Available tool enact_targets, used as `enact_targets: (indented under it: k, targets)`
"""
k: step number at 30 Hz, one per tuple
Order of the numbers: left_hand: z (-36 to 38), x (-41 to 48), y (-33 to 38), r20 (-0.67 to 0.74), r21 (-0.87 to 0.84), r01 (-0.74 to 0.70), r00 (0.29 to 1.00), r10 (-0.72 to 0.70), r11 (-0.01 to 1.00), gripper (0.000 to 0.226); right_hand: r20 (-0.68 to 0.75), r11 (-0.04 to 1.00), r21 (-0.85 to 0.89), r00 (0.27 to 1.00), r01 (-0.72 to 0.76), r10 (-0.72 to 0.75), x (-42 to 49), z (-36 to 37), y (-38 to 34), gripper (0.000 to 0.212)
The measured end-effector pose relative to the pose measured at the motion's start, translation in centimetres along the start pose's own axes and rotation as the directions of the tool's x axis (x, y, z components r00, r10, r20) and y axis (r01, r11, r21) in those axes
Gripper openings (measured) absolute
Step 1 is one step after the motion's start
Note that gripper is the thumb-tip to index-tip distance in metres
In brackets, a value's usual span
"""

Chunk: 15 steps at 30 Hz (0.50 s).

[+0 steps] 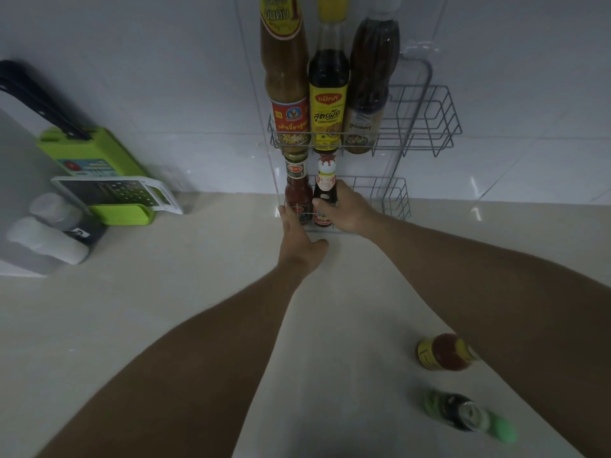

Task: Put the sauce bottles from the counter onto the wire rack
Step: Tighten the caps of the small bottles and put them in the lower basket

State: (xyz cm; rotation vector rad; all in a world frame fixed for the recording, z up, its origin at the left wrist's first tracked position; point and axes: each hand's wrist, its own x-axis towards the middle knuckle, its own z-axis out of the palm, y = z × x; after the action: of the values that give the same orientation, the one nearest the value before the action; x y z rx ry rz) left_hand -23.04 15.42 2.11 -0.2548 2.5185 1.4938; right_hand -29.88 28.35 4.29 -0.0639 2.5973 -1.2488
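A two-tier wire rack hangs on the tiled wall. Its upper shelf holds three tall sauce bottles. On the lower shelf stand a red chili sauce bottle and a dark sauce bottle with a white and red cap. My right hand is wrapped around the dark bottle. My left hand rests with fingers spread against the rack's front edge beside the red bottle. On the counter at the lower right stand a red sauce bottle with a yellow label and a dark bottle with a green cap.
At the left stand a green knife block with a black-handled knife, a grater and two white-capped shakers. The right halves of both rack shelves hold nothing. The pale counter stretches across the foreground.
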Motion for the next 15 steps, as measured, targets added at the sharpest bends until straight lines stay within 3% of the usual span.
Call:
enact_targets:
  k: [5, 10, 13, 15]
  targets:
    - [-0.2, -0.9, 0.2, -0.026, -0.080, -0.011, 1.000, 0.009, 0.997, 0.099, 0.155, 0.998, -0.047, 0.987, -0.028, 0.035, -0.7, -1.3, -0.6, 0.066]
    - [0.9, -3.5, 0.3, -0.049, -0.029, -0.020, 0.999, 0.019, 0.999, 0.093, 0.147, 0.985, -0.171, 0.989, 0.002, 0.023, -3.4, -3.6, -1.4, 0.077]
    - [2.7, -5.4, 0.1, 0.073, 0.112, -0.055, 0.996, 0.047, 0.992, 0.074, 0.149, 0.956, -0.293, 0.988, 0.013, 0.032, -6.5, -5.9, -1.3, 0.079]
    - [4.4, -6.6, -0.1, 0.219, 0.108, -0.065, 0.975, 0.040, 0.992, 0.067, 0.182, 0.940, -0.341, 0.982, 0.005, 0.061, -9.2, -7.7, -0.9, 0.070]
